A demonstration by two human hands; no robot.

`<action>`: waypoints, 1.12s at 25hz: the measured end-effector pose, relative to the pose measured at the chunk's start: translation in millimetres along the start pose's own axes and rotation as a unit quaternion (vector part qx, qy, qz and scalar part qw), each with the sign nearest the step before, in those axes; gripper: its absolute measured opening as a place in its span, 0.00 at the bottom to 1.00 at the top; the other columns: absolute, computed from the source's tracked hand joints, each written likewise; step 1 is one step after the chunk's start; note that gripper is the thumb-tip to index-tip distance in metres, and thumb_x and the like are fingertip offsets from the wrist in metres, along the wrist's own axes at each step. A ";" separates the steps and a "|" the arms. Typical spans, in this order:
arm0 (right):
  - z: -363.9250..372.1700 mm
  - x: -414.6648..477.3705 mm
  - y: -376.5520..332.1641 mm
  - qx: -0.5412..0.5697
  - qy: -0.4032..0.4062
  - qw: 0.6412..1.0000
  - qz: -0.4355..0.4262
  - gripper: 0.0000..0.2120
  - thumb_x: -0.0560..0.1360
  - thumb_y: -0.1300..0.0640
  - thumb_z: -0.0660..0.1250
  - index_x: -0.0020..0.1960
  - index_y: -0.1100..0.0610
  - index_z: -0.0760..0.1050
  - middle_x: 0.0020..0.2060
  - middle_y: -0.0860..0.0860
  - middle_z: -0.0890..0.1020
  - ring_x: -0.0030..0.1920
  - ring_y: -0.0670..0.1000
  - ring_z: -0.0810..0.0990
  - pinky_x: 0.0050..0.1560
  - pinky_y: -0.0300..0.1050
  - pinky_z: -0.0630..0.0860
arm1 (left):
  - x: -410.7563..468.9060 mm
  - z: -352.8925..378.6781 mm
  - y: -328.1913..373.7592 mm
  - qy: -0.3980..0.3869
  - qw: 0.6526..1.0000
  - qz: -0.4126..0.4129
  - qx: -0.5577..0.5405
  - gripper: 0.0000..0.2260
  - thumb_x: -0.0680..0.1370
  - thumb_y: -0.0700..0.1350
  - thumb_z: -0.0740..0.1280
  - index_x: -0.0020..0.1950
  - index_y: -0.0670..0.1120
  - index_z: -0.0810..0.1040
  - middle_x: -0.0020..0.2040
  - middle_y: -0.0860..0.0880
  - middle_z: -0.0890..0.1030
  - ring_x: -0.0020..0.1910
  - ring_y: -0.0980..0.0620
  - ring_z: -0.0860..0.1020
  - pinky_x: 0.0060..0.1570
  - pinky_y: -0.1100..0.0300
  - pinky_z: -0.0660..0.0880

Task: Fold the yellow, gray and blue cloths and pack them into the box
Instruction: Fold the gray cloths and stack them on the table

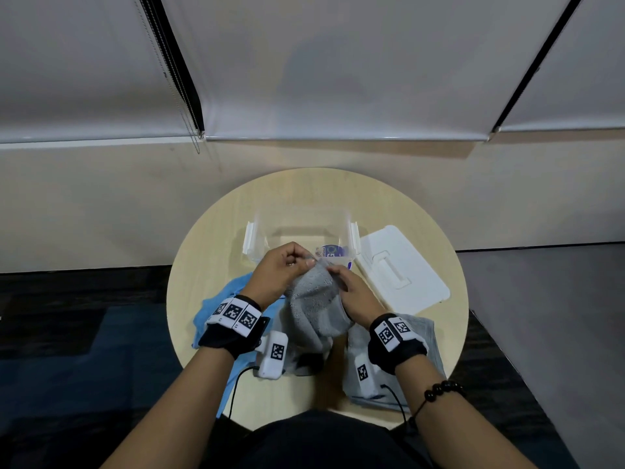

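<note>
Head view: we pinch the gray cloth's [311, 299] top edge between our left hand [284, 269] and right hand [355, 292], lifted just before the open box [304, 225] on the counter [216, 231], likely to match corners for folding, while the blue cloth [216, 306] waits alongside.

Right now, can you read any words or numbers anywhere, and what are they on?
Round blue sticker on the clear box: writing is there, but too blurred to read.
Wristbands on both wrists: black-and-white square codes, no letters or numbers.
White lid: nothing written that I can see.
</note>
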State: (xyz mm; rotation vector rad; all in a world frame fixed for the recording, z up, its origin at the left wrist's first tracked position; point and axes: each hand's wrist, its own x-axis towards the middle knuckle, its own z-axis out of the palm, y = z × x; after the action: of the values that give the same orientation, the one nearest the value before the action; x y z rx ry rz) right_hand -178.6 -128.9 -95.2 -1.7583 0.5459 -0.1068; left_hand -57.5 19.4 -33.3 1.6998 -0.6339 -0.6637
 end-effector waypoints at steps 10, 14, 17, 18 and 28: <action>1.8 2.3 -52.9 0.087 -0.040 0.991 -0.099 0.21 0.75 0.74 0.58 0.54 0.53 0.81 0.53 0.45 0.83 0.58 0.46 0.81 0.58 0.41 0.77 | 14.4 -22.6 -7.0 0.091 0.996 0.018 -0.021 0.07 0.79 0.42 0.71 0.57 0.44 0.81 0.43 0.44 0.80 0.44 0.49 0.78 0.48 0.54 0.75; 3.7 2.2 -54.6 0.090 -0.040 0.989 -0.113 0.19 0.75 0.73 0.58 0.52 0.54 0.80 0.52 0.47 0.82 0.55 0.48 0.81 0.55 0.39 0.76 | 15.2 -16.6 -11.4 0.086 0.994 -0.010 -0.067 0.11 0.79 0.41 0.70 0.61 0.43 0.80 0.45 0.40 0.80 0.45 0.47 0.78 0.50 0.53 0.75; 2.0 2.0 -55.1 0.088 -0.048 0.989 -0.112 0.18 0.74 0.68 0.58 0.49 0.49 0.79 0.51 0.48 0.82 0.53 0.48 0.81 0.53 0.41 0.76 | 15.6 -13.9 -11.8 0.089 0.991 -0.022 -0.100 0.09 0.79 0.40 0.70 0.58 0.40 0.81 0.48 0.40 0.82 0.47 0.48 0.80 0.49 0.59 0.77; 1.5 2.3 -54.4 0.090 -0.053 0.988 -0.111 0.18 0.73 0.68 0.58 0.48 0.48 0.79 0.49 0.47 0.83 0.53 0.49 0.81 0.53 0.42 0.76 | 15.8 -13.3 -11.6 0.093 0.989 -0.025 -0.113 0.08 0.79 0.40 0.70 0.57 0.40 0.81 0.48 0.42 0.83 0.46 0.50 0.80 0.47 0.61 0.77; -24.4 2.5 -58.4 -0.157 -0.097 0.981 -0.052 0.11 0.82 0.58 0.60 0.52 0.56 0.81 0.44 0.43 0.81 0.43 0.38 0.78 0.49 0.38 0.70 | 19.0 -35.2 9.7 0.207 0.969 0.084 -0.103 0.06 0.80 0.37 0.68 0.49 0.48 0.75 0.43 0.55 0.80 0.44 0.57 0.77 0.48 0.65 0.74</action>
State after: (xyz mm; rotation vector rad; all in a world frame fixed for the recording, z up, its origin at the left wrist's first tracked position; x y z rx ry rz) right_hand -167.4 -142.6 -34.3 -2.0792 0.3409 0.0837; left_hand -19.7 27.4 -18.9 1.5090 -0.3919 -0.2315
